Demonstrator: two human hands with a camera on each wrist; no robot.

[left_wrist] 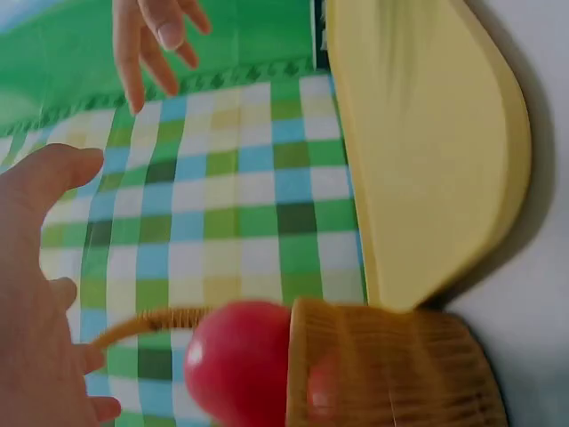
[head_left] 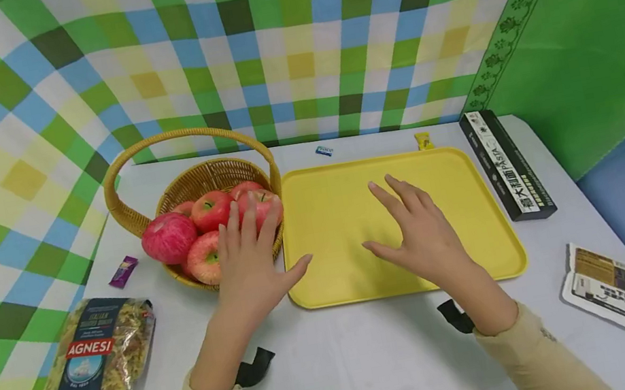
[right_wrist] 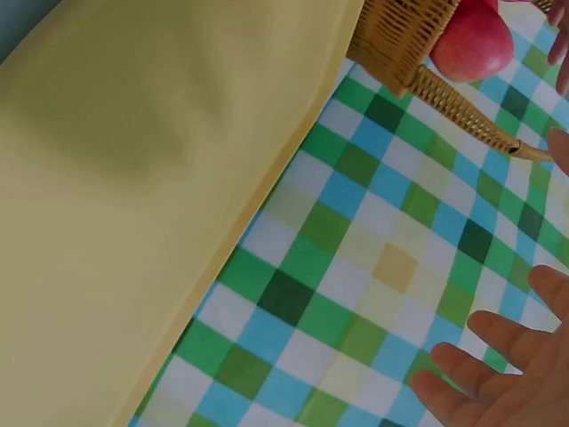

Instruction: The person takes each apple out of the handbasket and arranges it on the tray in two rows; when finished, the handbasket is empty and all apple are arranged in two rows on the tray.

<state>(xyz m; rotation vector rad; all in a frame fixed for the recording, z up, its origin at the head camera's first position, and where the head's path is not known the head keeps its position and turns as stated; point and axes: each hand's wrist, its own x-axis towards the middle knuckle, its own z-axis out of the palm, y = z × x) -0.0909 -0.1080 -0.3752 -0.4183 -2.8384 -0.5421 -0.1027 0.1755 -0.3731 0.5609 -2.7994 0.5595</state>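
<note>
A wicker basket [head_left: 209, 171] with a tall handle holds several red fruits, among them an apple [head_left: 212, 210] and a darker, streaked pomegranate-like one [head_left: 169, 238]. My left hand [head_left: 252, 260], fingers spread, hovers by the basket's right side and overlaps the fruit in the head view. In the left wrist view a gap shows between that hand [left_wrist: 36, 267] and the red fruit [left_wrist: 238, 360]. Over the yellow tray [head_left: 320, 200] is my right hand [head_left: 428, 238], its fingers apart and holding nothing. The tray's surface bears only shadows.
Left of the basket lie a purple wrapped candy [head_left: 123, 272] and a bag of Agnesi pasta [head_left: 97, 372]. Behind the tray are a small blue packet [head_left: 324, 151] and a yellow one [head_left: 424, 140]. A black pasta box [head_left: 507, 164] and a white-brown pouch [head_left: 599, 286] lie to the right.
</note>
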